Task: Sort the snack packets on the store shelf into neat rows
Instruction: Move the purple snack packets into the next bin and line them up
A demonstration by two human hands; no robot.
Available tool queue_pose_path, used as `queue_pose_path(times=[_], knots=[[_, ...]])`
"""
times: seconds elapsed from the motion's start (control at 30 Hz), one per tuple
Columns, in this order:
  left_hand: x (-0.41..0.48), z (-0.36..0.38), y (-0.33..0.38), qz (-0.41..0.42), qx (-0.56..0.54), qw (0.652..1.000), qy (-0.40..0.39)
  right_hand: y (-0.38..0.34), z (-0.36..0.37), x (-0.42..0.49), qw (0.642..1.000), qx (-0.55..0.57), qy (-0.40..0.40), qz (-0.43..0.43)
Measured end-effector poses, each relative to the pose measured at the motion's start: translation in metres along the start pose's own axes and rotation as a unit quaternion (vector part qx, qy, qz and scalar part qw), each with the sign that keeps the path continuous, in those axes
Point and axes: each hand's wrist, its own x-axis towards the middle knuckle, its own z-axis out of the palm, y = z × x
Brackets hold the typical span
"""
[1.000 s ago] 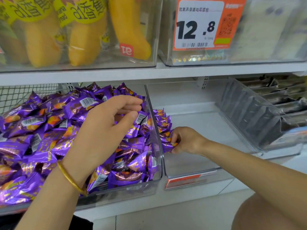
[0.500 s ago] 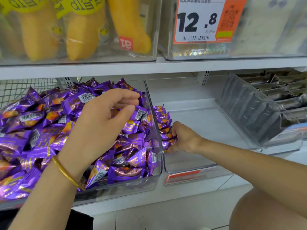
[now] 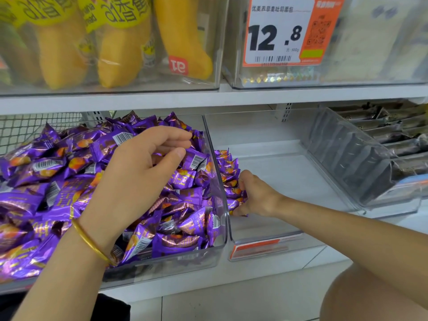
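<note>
Clasping packet row (image 3: 229,179), right grip (image 3: 257,196); left grip (image 3: 139,172) half-open.

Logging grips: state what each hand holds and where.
Right hand grips the near end of the packet row; left hand hovers over the pile, holding nothing visible.

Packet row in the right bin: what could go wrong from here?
The row seems propped only by the bin wall and the right hand; letting go may topple it. If the left hand digs into the piled heap, packets could spill over the front rim.
</note>
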Motion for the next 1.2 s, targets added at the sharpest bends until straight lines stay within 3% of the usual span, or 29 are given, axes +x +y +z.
queue_pose_path(times=[0.3,0.43,0.53,0.6,1.07,1.2], knots=[[0.0,-0.003,-0.001,-0.003,0.006,1.0,0.004,-0.002,-0.002,-0.002,0.999,-0.031,-0.011,-0.016],[-0.001,-0.003,-0.001,-0.004,0.006,1.0,0.005,-0.006,-0.005,-0.005,0.981,-0.182,-0.004,-0.07],[-0.001,-0.003,-0.002,-0.007,0.004,1.0,0.004,-0.007,-0.007,-0.007,0.93,-0.34,0.008,-0.14],[-0.001,-0.002,-0.001,-0.008,0.006,1.0,0.003,-0.005,-0.009,-0.007,0.908,-0.386,0.015,-0.159],[0.0,-0.002,-0.002,-0.009,0.01,1.0,0.002,0.005,-0.018,-0.012,0.945,-0.315,0.003,-0.091],[0.0,-0.001,-0.002,-0.009,0.007,1.0,0.003,0.003,-0.018,-0.015,0.98,-0.196,0.0,-0.021]])
